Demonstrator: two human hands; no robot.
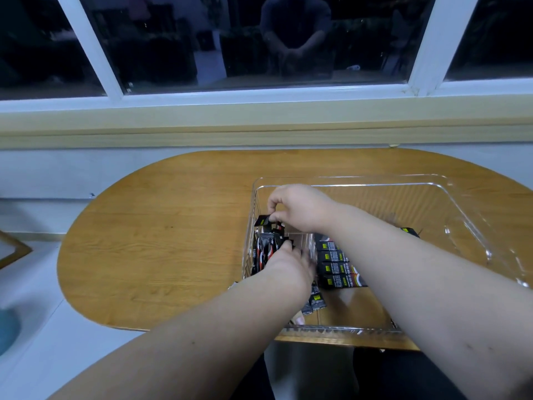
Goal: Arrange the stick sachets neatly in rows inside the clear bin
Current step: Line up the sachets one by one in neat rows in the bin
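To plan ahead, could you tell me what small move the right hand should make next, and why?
Probably lower the sachet pinched by the right hand into the bunch of sachets touched by the left hand in the clear bin: it sticks up above them.

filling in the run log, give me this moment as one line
stage: arranging | right hand: pinches sachet end | left hand: on upright sachets, grip unclear | flat row in clear bin
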